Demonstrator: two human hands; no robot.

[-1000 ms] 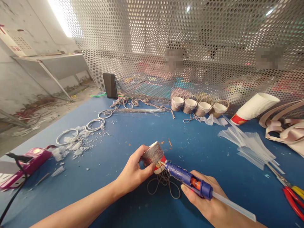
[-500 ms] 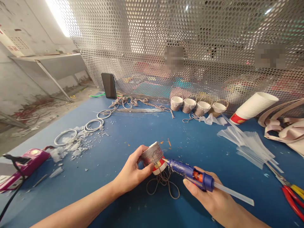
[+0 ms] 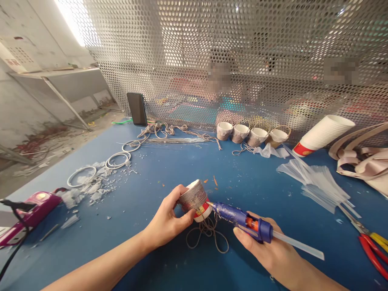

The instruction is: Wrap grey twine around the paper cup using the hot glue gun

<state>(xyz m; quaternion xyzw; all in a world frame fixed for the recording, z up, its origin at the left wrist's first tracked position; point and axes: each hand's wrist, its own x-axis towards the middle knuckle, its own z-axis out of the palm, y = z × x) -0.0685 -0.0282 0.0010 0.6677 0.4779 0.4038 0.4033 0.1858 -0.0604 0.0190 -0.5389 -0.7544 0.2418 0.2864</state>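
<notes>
Left hand (image 3: 168,221) tight around wrapped cup (image 3: 193,197), right hand (image 3: 268,252) around glue gun (image 3: 239,217), handle hidden.

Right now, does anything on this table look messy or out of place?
White scraps lie scattered over the left of the table, and a stack of paper cups lies tipped on its side at the right.

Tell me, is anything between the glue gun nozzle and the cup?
Nothing visible. The glue gun nozzle sits right at the red band of the cup; the loose string lies underneath, on the table.
</notes>
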